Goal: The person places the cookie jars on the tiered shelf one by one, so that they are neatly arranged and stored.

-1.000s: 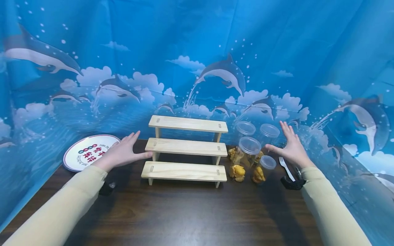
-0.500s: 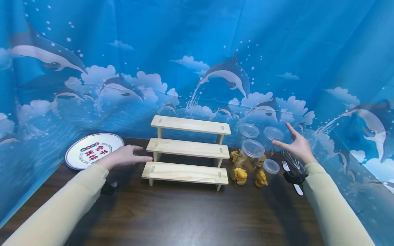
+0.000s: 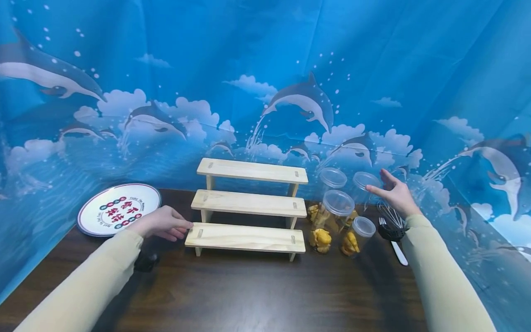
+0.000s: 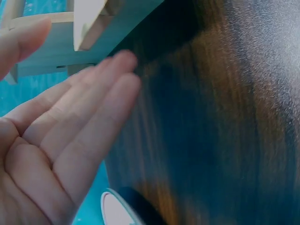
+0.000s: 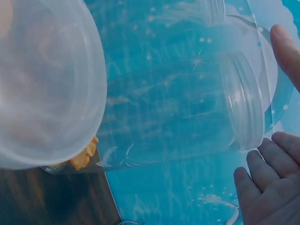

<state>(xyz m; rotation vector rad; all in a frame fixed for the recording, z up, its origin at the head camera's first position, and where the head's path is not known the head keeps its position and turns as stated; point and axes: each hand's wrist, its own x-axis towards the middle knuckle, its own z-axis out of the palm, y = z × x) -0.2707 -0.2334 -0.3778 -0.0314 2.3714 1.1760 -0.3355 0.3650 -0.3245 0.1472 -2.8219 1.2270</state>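
Note:
My left hand (image 3: 163, 222) is at the left end of the lowest step of a three-tier wooden display stand (image 3: 244, 237). In the left wrist view, the fingers of this hand (image 4: 70, 136) are nearly straight, with the thumb apart beside the stand (image 4: 93, 28); contact is hard to tell. My right hand (image 3: 396, 196) reaches beside the lid of the back right clear jar (image 3: 366, 180). From the right wrist, thumb and fingers of the hand (image 5: 272, 183) spread around the lidded end of that jar (image 5: 187, 108); whether they touch it I cannot tell.
Other lidded jars stand close by: a large one (image 3: 338, 203), a small one (image 3: 363, 227) and a back left one (image 3: 333, 177). Yellow-brown pieces (image 3: 321, 240) show low in some. A whisk (image 3: 390, 213) and white fork (image 3: 399, 253) lie right, a round plate (image 3: 97, 216) left.
My left hand has come down to the lowest step's left end, its thumb and fingers drawing closer together. My right hand has shifted nearer the back right jar's lid. The stand and jars stay put.

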